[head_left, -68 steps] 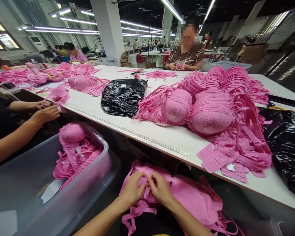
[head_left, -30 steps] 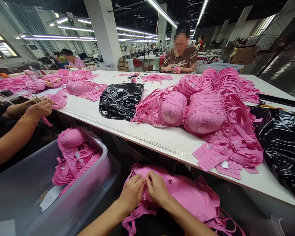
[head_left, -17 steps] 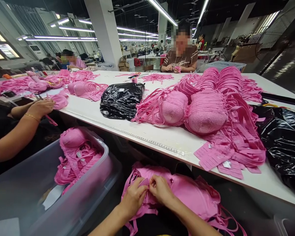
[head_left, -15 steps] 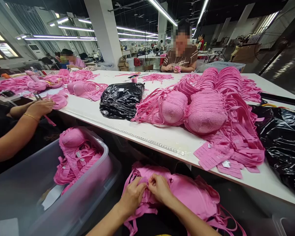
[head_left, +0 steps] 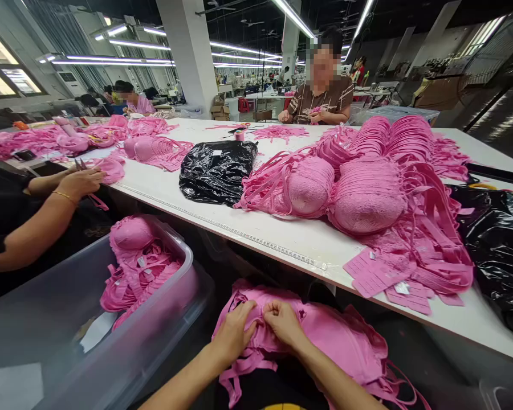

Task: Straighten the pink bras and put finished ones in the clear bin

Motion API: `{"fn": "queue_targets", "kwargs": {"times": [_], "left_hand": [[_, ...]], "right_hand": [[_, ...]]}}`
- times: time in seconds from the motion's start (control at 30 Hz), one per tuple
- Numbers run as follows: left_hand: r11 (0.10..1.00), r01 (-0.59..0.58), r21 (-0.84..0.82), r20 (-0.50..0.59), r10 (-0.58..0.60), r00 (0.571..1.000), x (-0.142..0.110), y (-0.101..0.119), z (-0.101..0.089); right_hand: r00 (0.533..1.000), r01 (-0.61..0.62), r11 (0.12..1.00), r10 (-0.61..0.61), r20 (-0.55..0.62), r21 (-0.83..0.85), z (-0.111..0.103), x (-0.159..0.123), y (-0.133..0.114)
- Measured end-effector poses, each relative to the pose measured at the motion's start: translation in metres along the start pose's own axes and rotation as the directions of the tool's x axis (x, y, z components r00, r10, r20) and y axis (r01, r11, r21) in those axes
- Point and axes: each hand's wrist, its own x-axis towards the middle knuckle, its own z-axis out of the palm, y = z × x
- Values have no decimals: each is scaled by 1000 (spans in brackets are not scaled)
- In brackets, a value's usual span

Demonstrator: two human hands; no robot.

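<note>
A pink bra (head_left: 337,336) with its straps hanging down lies across my lap, below the table's front edge. My left hand (head_left: 236,335) rests on the bra's left cup, thumb and forefinger apart against the fabric. Just to its right, my right hand (head_left: 283,324) is closed in a pinch on the bra near its middle; the fingertips partly hide what they grip. On the table in front stands a big stack of nested pink bras (head_left: 367,193), with straps and pink tags (head_left: 378,270) spilling toward the front edge.
A clear plastic bin (head_left: 188,256) holding pink bras stands at my left. Black plastic bags (head_left: 218,171) lie on the white table (head_left: 282,233), along with a tape measure (head_left: 222,225). A co-worker's hands (head_left: 79,182) hold snips at left; another person (head_left: 320,91) sits opposite.
My left thumb and forefinger have parted from their pinch on the bra. My right hand stays pinched there. The view has shifted slightly; the person opposite has moved their hands apart.
</note>
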Motion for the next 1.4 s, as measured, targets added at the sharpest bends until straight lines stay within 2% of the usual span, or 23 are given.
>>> {"fn": "queue_targets", "kwargs": {"times": [0.07,0.17,0.27,0.37,0.43,0.53,0.6,0.73,0.9,1.03,1.13,1.27,1.4], "left_hand": [[999,38,-10,-53,-38,998,4,-2,0],[995,96,1,-28,-96,995,9,1,-1],[982,191,11,-42,-190,981,16,8,-3],[959,283,-11,-139,-281,949,20,16,0],[964,257,-64,-169,-264,949,17,20,4],[968,110,-226,-111,-138,984,10,22,8],[935,83,-345,-52,-108,993,8,21,6],[863,203,-462,-40,-249,968,16,16,-3],[828,305,-470,-13,-352,936,20,20,-8],[823,377,-424,23,-406,913,16,26,-7],[824,386,-414,63,-397,916,15,29,-3],[800,440,-408,104,-438,893,18,30,1],[715,418,-560,93,-447,889,22,26,0]], "right_hand": [[999,-22,999,21,25,25,-2,1,1],[999,-10,1000,9,33,28,-1,0,1],[996,86,996,-86,-28,6,3,-2,-4],[982,170,985,-171,-75,-16,5,-4,-8],[978,189,982,-190,-86,-19,3,-5,-9],[976,201,980,-201,-83,-6,-1,-6,-8],[972,226,974,-226,-62,-3,-2,-7,-9],[955,292,953,-296,-33,-77,-2,-8,-14],[979,164,918,-196,-53,-360,-10,-3,-17],[979,141,881,-191,-66,-452,-14,0,-19],[972,178,862,-229,-50,-475,-10,-2,-21],[960,233,859,-279,-36,-457,-2,-8,-20],[958,258,903,-284,-28,-345,-4,-11,-14]]}}
